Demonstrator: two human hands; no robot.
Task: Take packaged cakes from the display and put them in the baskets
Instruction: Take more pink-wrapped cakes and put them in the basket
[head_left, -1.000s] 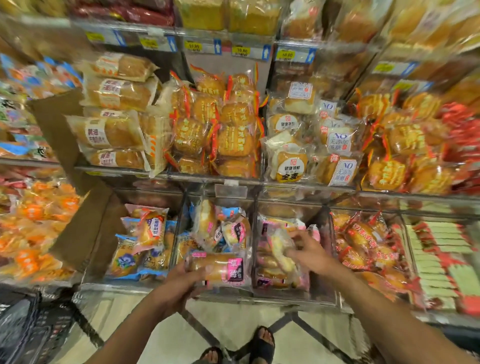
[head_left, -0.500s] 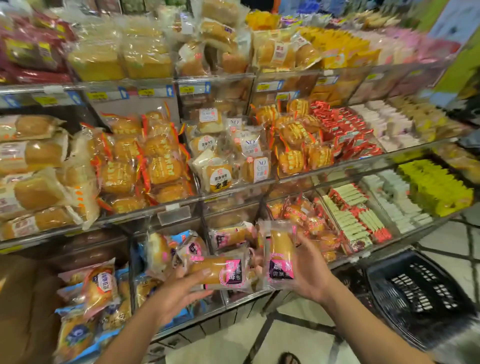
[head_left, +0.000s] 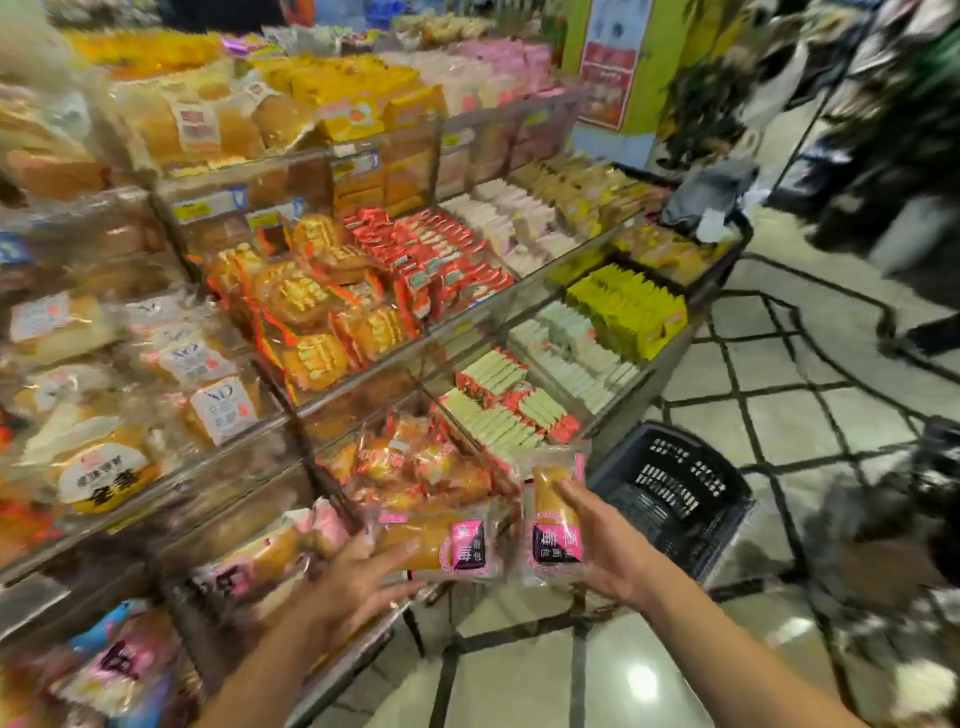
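Observation:
My left hand (head_left: 358, 577) holds a packaged cake with a pink label (head_left: 441, 545), lying sideways in front of the lowest shelf. My right hand (head_left: 597, 540) grips a second pink-labelled packaged cake (head_left: 553, 514), held upright just to the right of the first. A black plastic basket (head_left: 675, 493) stands on the floor to the right of my right hand, beside the end of the display. More pink-labelled cakes (head_left: 260, 566) lie in the bottom shelf bin to the left.
The tiered display (head_left: 415, 332) holds orange-wrapped buns, red packets, green and yellow bars behind clear rails. A pale tiled floor (head_left: 810, 410) with dark lines spreads to the right. A blurred person (head_left: 893, 171) stands at the far right. A green pillar with a poster (head_left: 613, 67) rises behind the display.
The view has swung right along the display. Both hands, each with its cake, have moved right and now sit close to the black basket.

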